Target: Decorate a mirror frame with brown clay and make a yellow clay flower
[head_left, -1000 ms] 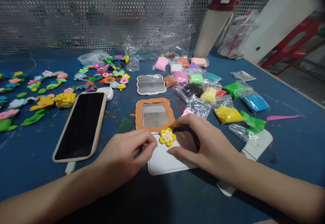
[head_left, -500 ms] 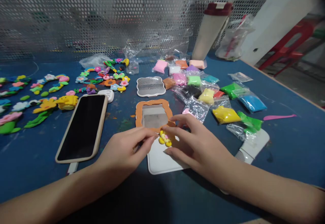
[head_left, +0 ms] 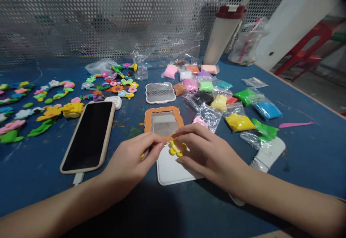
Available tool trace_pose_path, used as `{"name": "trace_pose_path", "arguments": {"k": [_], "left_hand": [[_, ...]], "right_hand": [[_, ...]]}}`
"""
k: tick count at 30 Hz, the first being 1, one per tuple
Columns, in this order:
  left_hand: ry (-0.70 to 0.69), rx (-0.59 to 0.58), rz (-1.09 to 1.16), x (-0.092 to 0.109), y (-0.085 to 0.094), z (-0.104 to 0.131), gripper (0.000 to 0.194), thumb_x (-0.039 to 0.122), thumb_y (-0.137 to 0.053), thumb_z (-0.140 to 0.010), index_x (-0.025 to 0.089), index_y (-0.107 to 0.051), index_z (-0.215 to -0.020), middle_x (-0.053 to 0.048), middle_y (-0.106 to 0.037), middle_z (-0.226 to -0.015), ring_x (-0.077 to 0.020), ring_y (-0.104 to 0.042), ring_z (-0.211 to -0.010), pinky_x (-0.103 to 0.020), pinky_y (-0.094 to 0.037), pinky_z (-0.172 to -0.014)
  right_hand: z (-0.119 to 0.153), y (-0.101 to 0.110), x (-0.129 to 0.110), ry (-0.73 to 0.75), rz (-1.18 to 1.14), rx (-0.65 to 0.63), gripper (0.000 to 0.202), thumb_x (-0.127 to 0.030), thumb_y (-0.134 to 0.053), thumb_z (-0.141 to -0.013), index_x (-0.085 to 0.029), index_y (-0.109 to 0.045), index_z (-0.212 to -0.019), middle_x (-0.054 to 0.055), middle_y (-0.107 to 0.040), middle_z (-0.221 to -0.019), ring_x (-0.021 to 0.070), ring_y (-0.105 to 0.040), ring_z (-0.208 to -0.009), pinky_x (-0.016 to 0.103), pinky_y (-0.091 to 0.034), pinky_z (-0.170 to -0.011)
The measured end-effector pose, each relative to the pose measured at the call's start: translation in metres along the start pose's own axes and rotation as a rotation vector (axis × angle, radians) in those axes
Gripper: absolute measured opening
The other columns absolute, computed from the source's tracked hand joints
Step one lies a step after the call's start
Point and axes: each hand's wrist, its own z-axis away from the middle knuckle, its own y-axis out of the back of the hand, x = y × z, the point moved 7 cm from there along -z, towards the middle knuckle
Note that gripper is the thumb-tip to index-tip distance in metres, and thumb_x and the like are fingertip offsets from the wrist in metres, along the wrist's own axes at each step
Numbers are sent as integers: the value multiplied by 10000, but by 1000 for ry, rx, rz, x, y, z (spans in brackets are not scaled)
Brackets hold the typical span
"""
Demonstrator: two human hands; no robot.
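A small yellow clay flower (head_left: pixel 176 148) with petals and a paler middle sits between the thumb and fingers of my right hand (head_left: pixel 207 149), above the white board. Close beside it on the left, thumb and forefinger of my left hand (head_left: pixel 137 155) are pinched together; a bit of yellow shows behind the thumb, but what the pinch holds is hidden. Under both hands lies a white board (head_left: pixel 173 175) joined to a mirror with an orange clay frame (head_left: pixel 148 122). My right fingers partly cover the frame's lower right corner.
A phone (head_left: pixel 90 137) on a cable lies left, near many clay decorations (head_left: pixel 51 112). Bagged clay (head_left: pixel 239 122), a pink tool (head_left: pixel 296 124) and a white comb (head_left: pixel 270 151) lie right. Behind are a second mirror (head_left: pixel 160 93), a tumbler (head_left: pixel 223 36) and a perforated metal panel (head_left: pixel 81 22).
The flower has turned between my right fingers and its round petals face more upward. My right fingers have closed in a little around it. My left hand has barely moved.
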Motion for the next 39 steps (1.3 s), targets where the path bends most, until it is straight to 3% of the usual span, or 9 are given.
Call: {"name": "trace_pose_path", "arguments": {"k": [10,13,18,23,28,34,39], "left_hand": [[-49,72,-48,4,3,-1,139,247,-516,-861,228,-587,-980,20,-633,-912,-127,-594,-841,-209,-444,-730],[-77,27,-75,4,-2,-1,277,317,-580,-822,242,-565,-1088,-9,-595,-1017,-158,-580,-936,-239,-454,-765],[-71,-57,-178,0,-11,-1,388,406,-595,-799,295,-548,-1168,-16,-546,-1026,-148,-589,-806,-235,-449,-623],[-91,-108,-193,3,-14,-1,288,365,-560,-833,290,-584,-1110,-6,-553,-1000,-119,-565,-727,-214,-428,-594],[-87,-110,-72,5,-12,-1,176,333,-507,-873,260,-619,-988,8,-564,-942,-117,-573,-771,-215,-433,-674],[-61,-82,45,8,-7,-3,250,260,-409,-910,198,-604,-765,13,-558,-804,-110,-548,-737,-204,-412,-664],[49,-136,70,9,-8,-6,321,307,-428,-885,180,-527,-607,30,-530,-649,-111,-524,-626,-205,-385,-572]], "right_hand": [[0,5,9,-166,-152,74,379,-69,-652,-704,-212,-530,-1033,53,-528,-1040,189,-518,-992,349,-453,-859],[1,5,7,-153,-198,70,376,-60,-649,-703,-206,-535,-1030,46,-527,-1049,179,-513,-1003,340,-444,-874],[2,1,9,-178,-429,87,337,-66,-609,-739,-227,-515,-1020,36,-521,-1043,169,-531,-992,339,-468,-870],[2,-5,15,-276,-725,85,268,-138,-616,-767,-229,-508,-995,36,-536,-1036,158,-577,-947,328,-513,-824],[1,-8,22,-402,-723,35,166,-169,-568,-812,-205,-536,-971,33,-601,-960,149,-608,-885,308,-513,-768],[1,-10,25,-463,-792,16,141,-206,-576,-816,-193,-540,-952,10,-608,-846,127,-600,-777,259,-486,-681],[1,-13,20,-498,-790,-125,106,-244,-563,-829,-187,-568,-918,14,-647,-848,136,-617,-777,257,-475,-673]]}}
